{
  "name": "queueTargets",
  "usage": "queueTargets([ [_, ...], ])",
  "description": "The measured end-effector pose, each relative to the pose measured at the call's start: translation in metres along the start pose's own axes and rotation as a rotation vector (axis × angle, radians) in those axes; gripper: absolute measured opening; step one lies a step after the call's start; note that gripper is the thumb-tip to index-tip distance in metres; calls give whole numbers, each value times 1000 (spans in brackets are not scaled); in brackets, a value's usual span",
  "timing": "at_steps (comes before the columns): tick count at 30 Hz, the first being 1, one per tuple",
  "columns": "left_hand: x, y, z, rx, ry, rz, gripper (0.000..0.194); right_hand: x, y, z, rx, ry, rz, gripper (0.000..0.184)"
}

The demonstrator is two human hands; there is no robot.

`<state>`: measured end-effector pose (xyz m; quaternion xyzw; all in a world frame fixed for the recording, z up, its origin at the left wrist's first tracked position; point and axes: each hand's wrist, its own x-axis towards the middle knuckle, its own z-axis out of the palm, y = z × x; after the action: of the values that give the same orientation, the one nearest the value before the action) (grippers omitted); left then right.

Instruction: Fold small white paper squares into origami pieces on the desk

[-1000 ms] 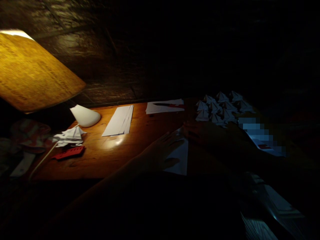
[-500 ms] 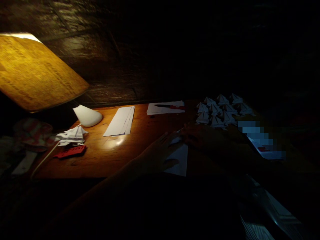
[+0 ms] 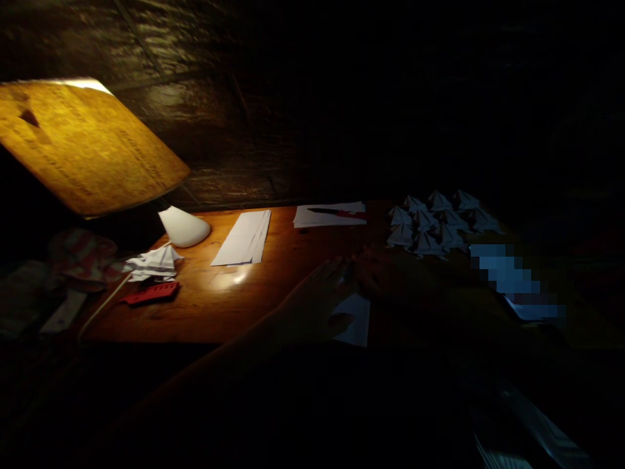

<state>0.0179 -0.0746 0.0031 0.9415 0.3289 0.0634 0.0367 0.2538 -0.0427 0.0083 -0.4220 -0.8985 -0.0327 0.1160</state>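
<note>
A sheet of white paper [image 3: 358, 322] lies on the wooden table near its front edge, its upper part covered by my hands. My left hand [image 3: 319, 296] rests flat across the paper with the fingers stretched out and the thumb apart. Close against its fingertips, my right hand [image 3: 381, 273] is at the paper's far end. It is in deep shadow, so how its fingers are set is hard to make out. Beyond my right hand stand several folded white paper pieces [image 3: 427, 221] with pointed tops, grouped in rows.
A lamp with a yellow shade [image 3: 92, 146] and white base [image 3: 185, 228] lights the left side. White paper strips [image 3: 241, 238] lie mid-table. A red-handled knife [image 3: 336, 212] rests on more paper [image 3: 305, 218]. At left are crumpled folded paper [image 3: 153, 262] and a red comb-like object [image 3: 151, 294].
My left hand has slid slightly over the paper toward my right hand, covering more of the sheet. The whole view has shifted a little, and the right side has grown darker.
</note>
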Motion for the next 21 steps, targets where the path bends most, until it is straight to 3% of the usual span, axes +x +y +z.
queueTargets([
  [15, -30, 22, 2, 26, 92, -281, 66, -6, 5, 6, -119, 89, 163, 61],
  [21, -37, 24, -2, 36, 95, -309, 66, -5, 7, 3, -120, 105, 152, 61],
])
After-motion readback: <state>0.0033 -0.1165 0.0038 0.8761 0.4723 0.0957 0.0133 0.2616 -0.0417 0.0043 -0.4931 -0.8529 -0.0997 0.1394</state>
